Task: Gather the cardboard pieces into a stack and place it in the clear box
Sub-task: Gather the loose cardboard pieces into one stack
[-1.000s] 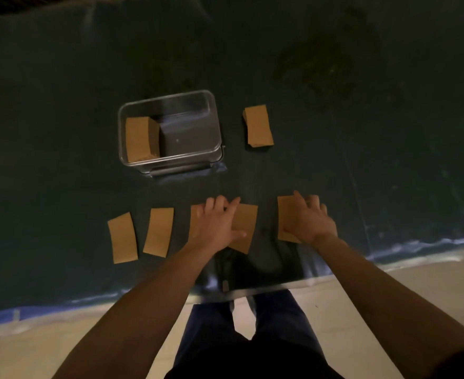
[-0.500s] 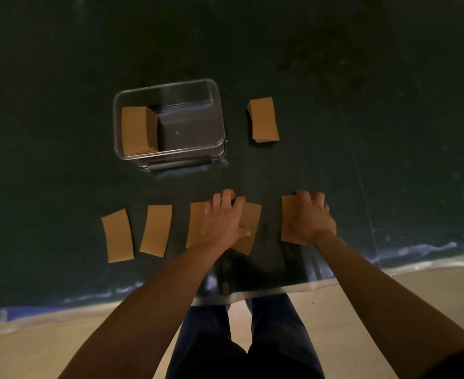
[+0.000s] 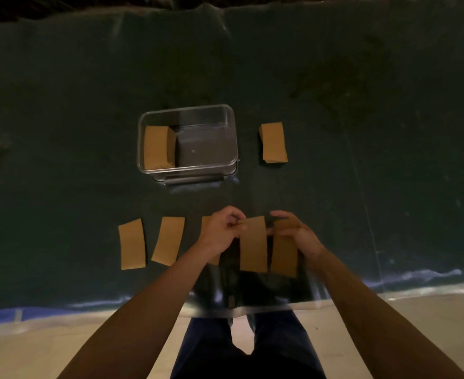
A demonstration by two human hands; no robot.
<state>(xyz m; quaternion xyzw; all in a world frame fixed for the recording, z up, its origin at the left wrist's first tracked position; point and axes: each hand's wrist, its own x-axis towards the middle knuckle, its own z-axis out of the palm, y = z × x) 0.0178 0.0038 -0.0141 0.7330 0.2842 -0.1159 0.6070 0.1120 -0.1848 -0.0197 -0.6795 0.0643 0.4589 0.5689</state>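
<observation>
The clear box (image 3: 233,138) sits on the dark mat, with a stack of brown cardboard pieces (image 3: 158,147) in its left half. My left hand (image 3: 221,232) pinches the top of a cardboard piece (image 3: 253,244) lifted off the mat. My right hand (image 3: 297,233) grips another cardboard piece (image 3: 283,257) just to its right. A third piece is mostly hidden under my left hand. Two loose pieces (image 3: 131,247) (image 3: 168,240) lie flat to the left. A small cardboard stack (image 3: 274,142) rests right of the box.
The dark mat (image 3: 61,132) covers the floor, with its shiny plastic front edge (image 3: 239,310) near my legs. Bare pale floor (image 3: 34,351) lies on the near side.
Both hands were pressing flat on pieces lying on the mat. Now each hand has raised a piece, and the two pieces hang side by side between my hands.
</observation>
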